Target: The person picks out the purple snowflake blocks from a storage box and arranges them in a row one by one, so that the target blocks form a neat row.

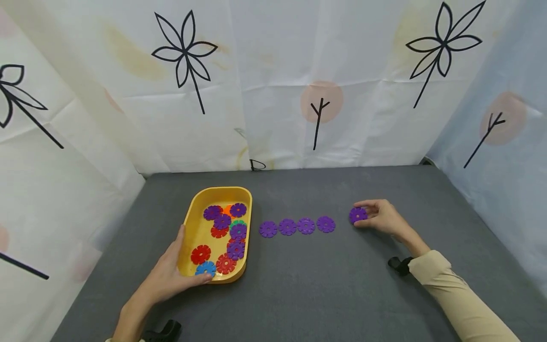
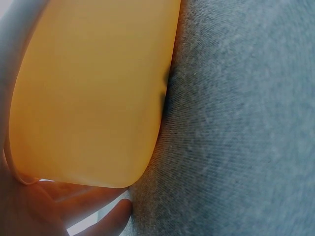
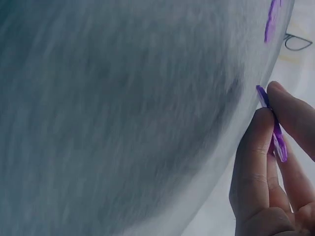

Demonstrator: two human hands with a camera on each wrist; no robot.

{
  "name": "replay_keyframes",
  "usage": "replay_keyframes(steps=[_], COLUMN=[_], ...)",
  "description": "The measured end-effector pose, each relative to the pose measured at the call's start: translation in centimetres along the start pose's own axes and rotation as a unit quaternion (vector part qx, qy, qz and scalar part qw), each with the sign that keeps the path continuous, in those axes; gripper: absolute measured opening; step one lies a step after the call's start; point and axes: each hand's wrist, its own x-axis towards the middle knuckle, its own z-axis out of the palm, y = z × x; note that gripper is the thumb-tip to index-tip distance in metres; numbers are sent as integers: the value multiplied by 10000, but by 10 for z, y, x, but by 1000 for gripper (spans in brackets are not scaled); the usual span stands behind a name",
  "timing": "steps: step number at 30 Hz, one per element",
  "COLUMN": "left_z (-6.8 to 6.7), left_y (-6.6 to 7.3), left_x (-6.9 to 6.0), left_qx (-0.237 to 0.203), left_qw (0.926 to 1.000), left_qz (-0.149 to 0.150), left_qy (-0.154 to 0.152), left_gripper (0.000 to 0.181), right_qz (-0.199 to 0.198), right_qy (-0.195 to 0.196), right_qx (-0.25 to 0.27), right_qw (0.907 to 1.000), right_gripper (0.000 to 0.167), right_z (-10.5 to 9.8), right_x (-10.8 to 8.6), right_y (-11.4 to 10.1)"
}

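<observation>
My right hand [image 1: 383,219] pinches a purple flower-shaped disc [image 1: 358,215] between thumb and fingers, to the right of a row of several like discs [image 1: 306,226] on the grey table. The right wrist view shows the pinched disc [image 3: 279,142] edge-on, raised off the cloth. At the left, my left hand [image 1: 171,274] grips the near left corner of a yellow tray [image 1: 191,237], its thumb over the front rim. Inside lie purple, red [image 1: 201,254], blue [image 1: 206,268], green and orange discs, some overlapping. The tray's outer wall [image 2: 93,98] fills much of the left wrist view.
Grey cloth [image 1: 316,294] covers the table. White printed sheets [image 1: 273,61] stand along its back and sides. Black straps [image 1: 400,266] sit at both wrists.
</observation>
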Motion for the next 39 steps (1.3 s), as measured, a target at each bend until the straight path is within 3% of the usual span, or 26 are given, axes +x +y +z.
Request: replay_keyframes(steps=[6,14,24,33,39], left_z=[1,1,2,2,1], left_y=[-2,-2,-2,-2,-2], left_x=[0,-1,-1,-1,-2], left_qx=[-13,25,-7,-48,-53], left_qw=[9999,9999,9999,9997,9996], left_qz=[80,54,46,155,197], left_qy=[75,90,97,161,210], left_gripper=[139,140,139,138,138], right_qz=[-113,-449,-413,-1170,-1315], right_qy=[-212,65,-197,558,606], right_qx=[-261,-780,-1035,-1208,-1044], right_qw=[9994,9959,9936,9842,9839], right_gripper=[56,53,51,42,37], right_z=[14,23,27,38,49], right_x=[6,8,8,6,6], right_y=[-2,-11,-13,-25,-44])
